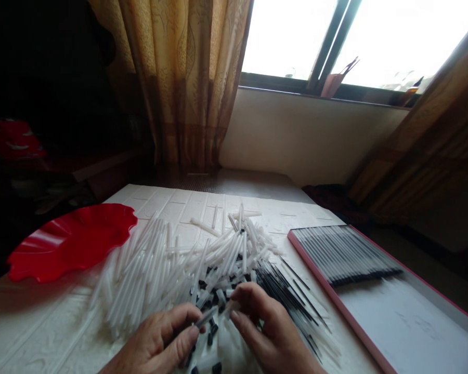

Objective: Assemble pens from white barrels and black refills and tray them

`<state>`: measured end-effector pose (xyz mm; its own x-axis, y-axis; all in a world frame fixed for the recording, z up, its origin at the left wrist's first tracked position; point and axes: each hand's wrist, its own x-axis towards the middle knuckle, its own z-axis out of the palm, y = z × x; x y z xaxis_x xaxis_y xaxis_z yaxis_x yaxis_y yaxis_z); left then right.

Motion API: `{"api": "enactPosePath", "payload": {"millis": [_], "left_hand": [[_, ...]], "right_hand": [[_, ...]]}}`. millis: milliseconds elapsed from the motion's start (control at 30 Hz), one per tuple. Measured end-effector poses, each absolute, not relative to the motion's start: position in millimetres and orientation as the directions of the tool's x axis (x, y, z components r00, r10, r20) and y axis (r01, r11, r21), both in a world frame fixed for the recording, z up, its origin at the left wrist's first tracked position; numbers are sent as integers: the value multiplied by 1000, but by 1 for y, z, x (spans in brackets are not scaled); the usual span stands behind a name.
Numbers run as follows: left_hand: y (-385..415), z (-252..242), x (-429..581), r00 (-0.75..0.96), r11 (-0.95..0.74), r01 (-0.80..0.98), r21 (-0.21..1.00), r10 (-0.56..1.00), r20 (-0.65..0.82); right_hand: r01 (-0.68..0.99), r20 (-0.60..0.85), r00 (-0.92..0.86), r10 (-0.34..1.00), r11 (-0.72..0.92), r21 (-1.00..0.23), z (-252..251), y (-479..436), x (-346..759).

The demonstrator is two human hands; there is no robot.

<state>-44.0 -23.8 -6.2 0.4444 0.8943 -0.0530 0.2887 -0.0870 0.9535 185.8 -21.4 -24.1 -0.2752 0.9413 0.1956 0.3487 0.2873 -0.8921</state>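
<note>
Between thumb and fingers, my left hand (166,337) pinches a small clear tube (207,317) with a dark end. Close beside it, my right hand (263,324) has its thumb and fingertips around a small translucent piece (231,307), blurred by motion. Under and around both hands lie small black caps (210,335) and clear pieces. Behind them, white translucent tubes (140,275) are heaped on the white brick-patterned mat (179,200). Thin black rods (286,291) form a loose pile to the right of my right hand.
A red scalloped plate (74,239) stands at the left. At the right, a pink-edged tray (327,280) holds a row of assembled tubes with black ends (347,252) at its far end. Curtains (183,83) and a window are behind the table.
</note>
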Motion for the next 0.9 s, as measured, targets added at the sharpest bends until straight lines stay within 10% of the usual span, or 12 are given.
{"api": "enactPosePath", "payload": {"millis": [233,600,900], "left_hand": [[-23,-5,-44,509,-306,371,877,856,83],[-27,-3,-41,514,-495,393,774,817,261],[-28,-23,-54,689,-723,592,355,683,243]], "right_hand": [[-55,-68,-276,959,-87,-995,-9,-19,182],[201,133,-313,940,202,-959,-22,-26,185],[421,34,-583,812,337,-842,-16,-23,197]]}}
